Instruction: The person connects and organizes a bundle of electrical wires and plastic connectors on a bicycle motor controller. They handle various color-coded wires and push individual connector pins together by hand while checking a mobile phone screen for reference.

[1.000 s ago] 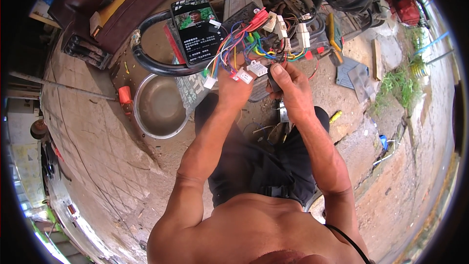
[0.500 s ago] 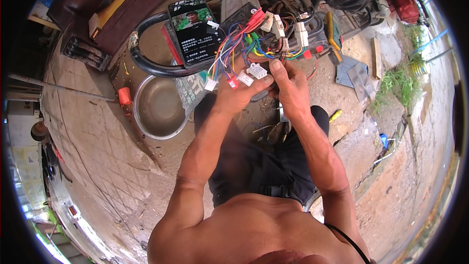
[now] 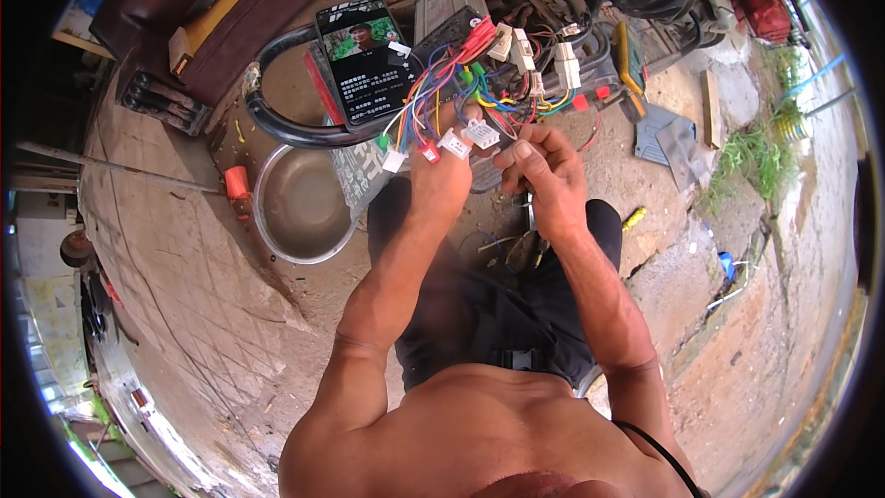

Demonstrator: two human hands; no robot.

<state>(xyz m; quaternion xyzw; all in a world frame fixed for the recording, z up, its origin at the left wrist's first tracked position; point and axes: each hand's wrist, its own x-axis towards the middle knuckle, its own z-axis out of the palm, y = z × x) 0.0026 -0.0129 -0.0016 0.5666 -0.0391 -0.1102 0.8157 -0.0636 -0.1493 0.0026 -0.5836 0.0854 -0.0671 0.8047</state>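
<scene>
A loom of coloured wires point(image 3: 431, 83) ends in several plastic connectors. My left hand point(image 3: 442, 182) reaches up behind a white multi-pin connector point(image 3: 480, 134), a smaller white connector point(image 3: 453, 143) and a red connector point(image 3: 429, 152). Its fingers are mostly hidden by them, so their grip does not show. To the right, my right hand point(image 3: 551, 175) is closed, thumb against bent fingers. Thin wires run toward its fingertips, but what lies in the pinch is too small to make out. Larger white connectors point(image 3: 566, 65) hang beyond the hands.
A phone point(image 3: 364, 65) leans behind a curved black tube point(image 3: 277, 120), beside a finned metal box point(image 3: 449, 5). On the ground at left are a metal basin point(image 3: 267, 232) and an orange cup-like piece point(image 3: 237, 183). A yellow-edged meter point(image 3: 630, 57) and grey plates point(image 3: 659, 138) lie right.
My hands have drawn apart slightly. The left has turned and slid its fingers behind the connectors; the right has shifted a little to the right, its fingers more bent.
</scene>
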